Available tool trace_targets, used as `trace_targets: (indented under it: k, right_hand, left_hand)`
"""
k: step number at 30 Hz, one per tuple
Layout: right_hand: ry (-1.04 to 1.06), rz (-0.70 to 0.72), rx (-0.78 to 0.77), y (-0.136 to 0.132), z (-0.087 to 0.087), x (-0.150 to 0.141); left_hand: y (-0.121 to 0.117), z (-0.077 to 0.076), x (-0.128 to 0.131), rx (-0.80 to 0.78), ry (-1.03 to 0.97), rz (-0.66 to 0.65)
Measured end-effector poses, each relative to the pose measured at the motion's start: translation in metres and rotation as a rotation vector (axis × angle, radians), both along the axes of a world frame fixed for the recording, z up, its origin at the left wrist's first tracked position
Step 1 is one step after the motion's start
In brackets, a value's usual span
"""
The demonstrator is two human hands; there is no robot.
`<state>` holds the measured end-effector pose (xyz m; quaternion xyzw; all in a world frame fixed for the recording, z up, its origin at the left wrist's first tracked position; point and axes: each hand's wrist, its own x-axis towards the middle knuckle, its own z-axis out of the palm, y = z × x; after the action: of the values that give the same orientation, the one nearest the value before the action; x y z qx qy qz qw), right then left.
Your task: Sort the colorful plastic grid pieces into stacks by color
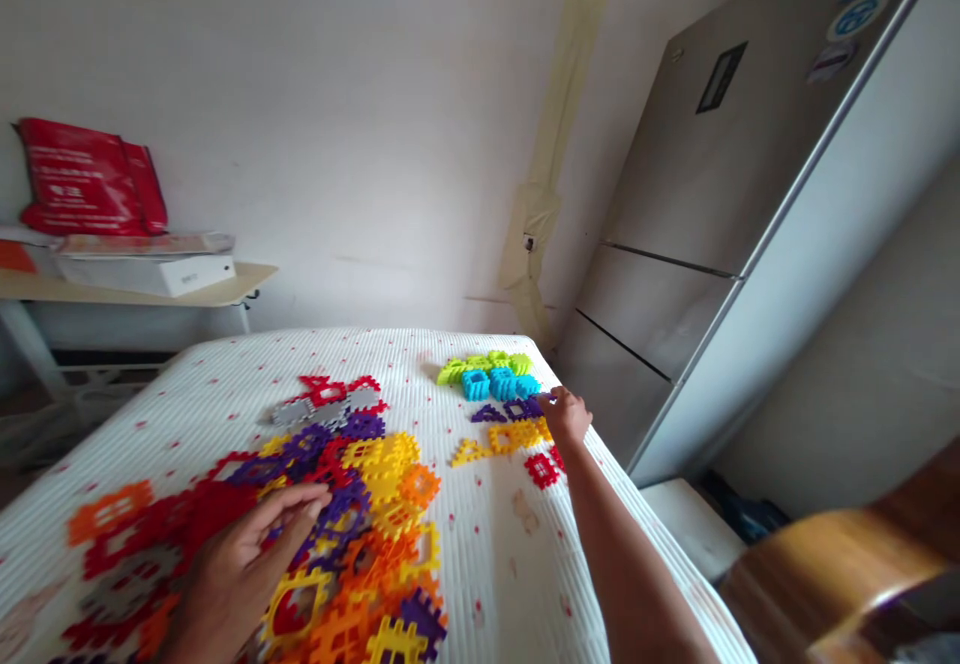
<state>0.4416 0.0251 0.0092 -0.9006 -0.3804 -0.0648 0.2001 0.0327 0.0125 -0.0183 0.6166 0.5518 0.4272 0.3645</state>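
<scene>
My right hand (568, 412) reaches to the right edge of the bed-like surface, its fingers closed on a purple interlocking plastic piece (534, 406) at the end of a short purple row. Beside that row lie blue pieces (501, 384), lime green pieces (487, 366), a yellow row (510, 436) and red pieces (543, 469). My left hand (244, 559) hovers over a large mixed pile of such pieces (379, 549), thumb and forefinger slightly apart with nothing visible between them. Grey pieces (330, 412) lie at the pile's far side.
A white ribbed cover (480, 564) spreads under the pieces. To the right stands a grey refrigerator (660, 204), with a wooden chair (862, 584) nearer. At left, a side table (259, 277) bears a white box (172, 272) and a red bag (90, 179).
</scene>
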Motion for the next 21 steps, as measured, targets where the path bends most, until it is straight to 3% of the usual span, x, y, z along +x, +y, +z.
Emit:
trace_targets:
  k: [10, 21]
  right_hand:
    - [-0.01, -0.008, -0.105, 0.011, -0.01, -0.002]
    - [-0.015, 0.001, -0.18, 0.011, -0.009, -0.006]
  left_hand:
    - [-0.003, 0.002, 0.0, 0.077, 0.009, 0.005]
    - [-0.004, 0.007, 0.002, 0.128, 0.017, 0.003]
